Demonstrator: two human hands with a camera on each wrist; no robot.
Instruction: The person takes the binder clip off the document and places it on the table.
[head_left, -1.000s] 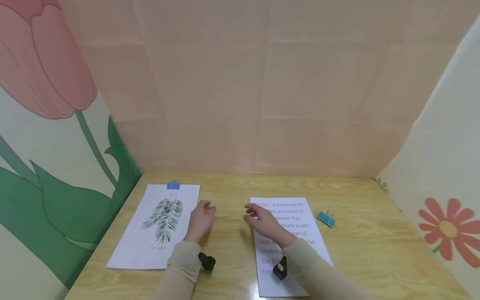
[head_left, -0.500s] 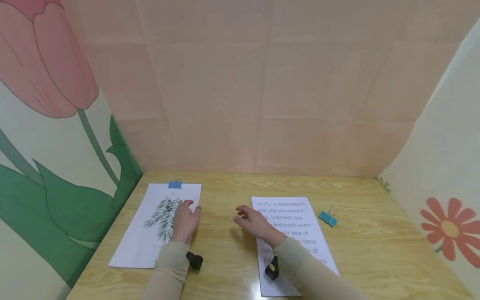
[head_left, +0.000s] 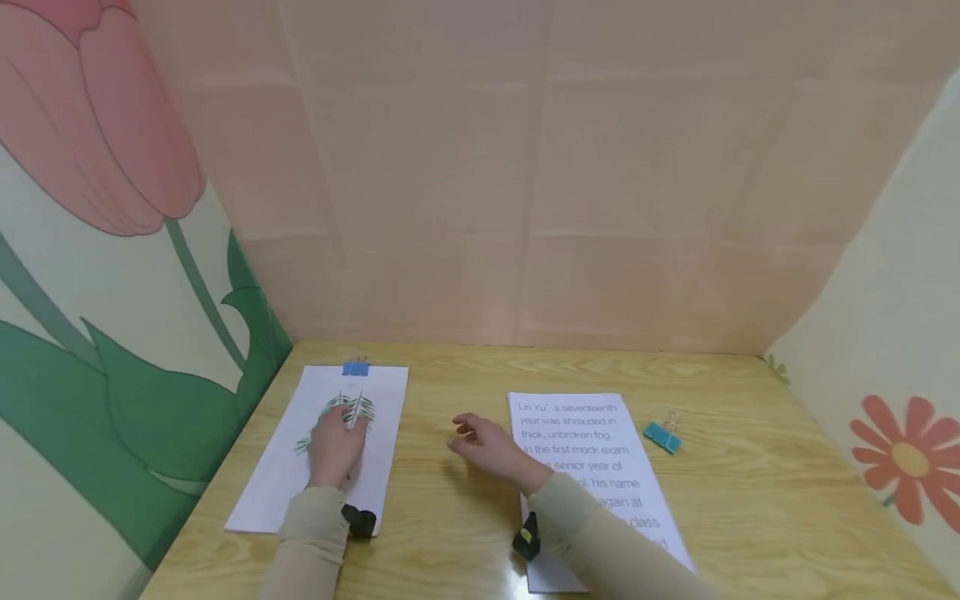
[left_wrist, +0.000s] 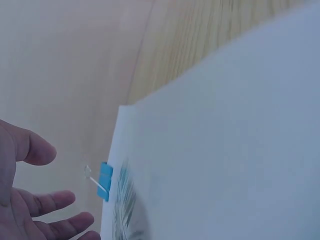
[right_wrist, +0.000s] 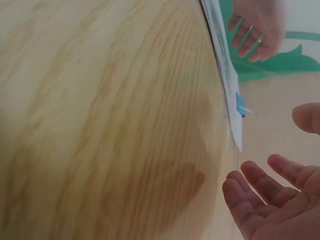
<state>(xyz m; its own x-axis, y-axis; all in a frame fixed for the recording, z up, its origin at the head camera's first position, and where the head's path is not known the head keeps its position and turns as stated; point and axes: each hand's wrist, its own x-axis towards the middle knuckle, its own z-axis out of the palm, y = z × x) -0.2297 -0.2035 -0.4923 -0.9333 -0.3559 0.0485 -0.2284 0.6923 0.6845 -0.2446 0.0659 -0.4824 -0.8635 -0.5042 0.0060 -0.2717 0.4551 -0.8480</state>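
Hovering over the clipped paper [head_left: 377,454], the left hand [head_left: 336,446], empty, loosely spread (the right hand [head_left: 491,448] likewise), seems at the approach step; gripping would need it lower.

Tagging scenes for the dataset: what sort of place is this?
Probably a small staged desk booth: a wooden table enclosed by a plain pinkish backdrop and flower-patterned side panels.

matt paper [head_left: 291,477], glossy wooden table [head_left: 442,533]
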